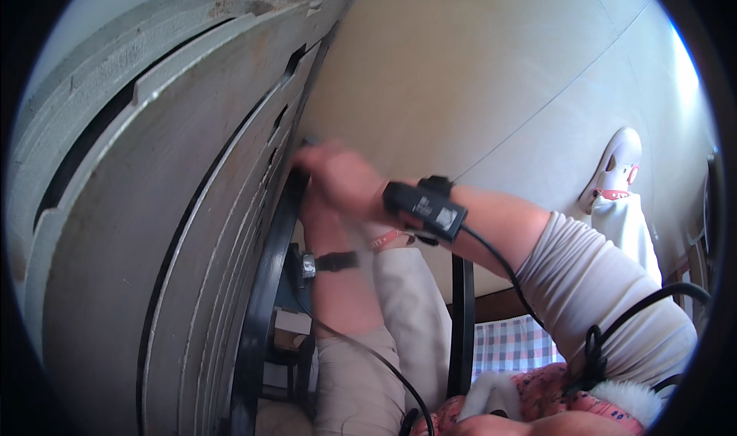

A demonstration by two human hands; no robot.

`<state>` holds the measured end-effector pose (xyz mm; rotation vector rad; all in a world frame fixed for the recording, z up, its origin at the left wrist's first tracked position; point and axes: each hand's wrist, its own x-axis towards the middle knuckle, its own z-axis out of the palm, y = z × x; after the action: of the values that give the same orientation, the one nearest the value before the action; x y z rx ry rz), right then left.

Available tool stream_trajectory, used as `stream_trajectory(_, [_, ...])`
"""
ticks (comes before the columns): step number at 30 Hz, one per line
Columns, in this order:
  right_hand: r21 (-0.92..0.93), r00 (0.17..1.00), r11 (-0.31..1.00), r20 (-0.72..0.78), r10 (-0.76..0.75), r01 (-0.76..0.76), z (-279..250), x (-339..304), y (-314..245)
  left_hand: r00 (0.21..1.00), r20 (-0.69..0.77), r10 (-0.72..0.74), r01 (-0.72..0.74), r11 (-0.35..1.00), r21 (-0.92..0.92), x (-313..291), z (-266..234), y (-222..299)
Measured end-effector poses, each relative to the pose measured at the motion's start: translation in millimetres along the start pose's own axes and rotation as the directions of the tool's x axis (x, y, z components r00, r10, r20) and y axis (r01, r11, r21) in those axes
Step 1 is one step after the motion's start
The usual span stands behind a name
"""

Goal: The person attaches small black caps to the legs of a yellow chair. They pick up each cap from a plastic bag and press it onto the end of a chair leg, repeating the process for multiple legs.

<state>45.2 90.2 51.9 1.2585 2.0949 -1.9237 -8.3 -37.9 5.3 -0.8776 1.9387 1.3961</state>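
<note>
A row of large grey flat panels (115, 229), which look metal, fills the left side with slotted edges. A black frame bar (265, 305) runs along their right side. My right hand (342, 176) is at the far end of this bar, smeared by motion, its fingers curled toward the panel edges. Under and beside it is my left hand (316, 209), mostly hidden by the right one. A small dark bit shows by the right fingertips; I cannot make out what it is or whether either hand holds it.
Black devices with cables are strapped to both wrists; one cable (376, 351) hangs across my left forearm. A pale tiled floor (461, 67) lies beyond. My white shoe (619, 156) rests at the right. A black upright bar (461, 321) and checked cloth (514, 348) are close to my body.
</note>
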Motion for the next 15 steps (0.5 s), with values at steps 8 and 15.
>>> stream_trajectory(8, [-0.112, 0.859, 0.984, 0.508, -0.061, 0.137, -6, 67, 48, 1.0, -0.011, -0.018, 0.018, 1.0, -0.005, -5, 1, 3])
stream_trajectory(15, [-0.217, 0.812, 0.975, 0.577, 0.092, 0.044, -16, 82, 29, 0.99, 0.112, -0.081, 0.098, 0.982, -0.161, -8, 11, 14])
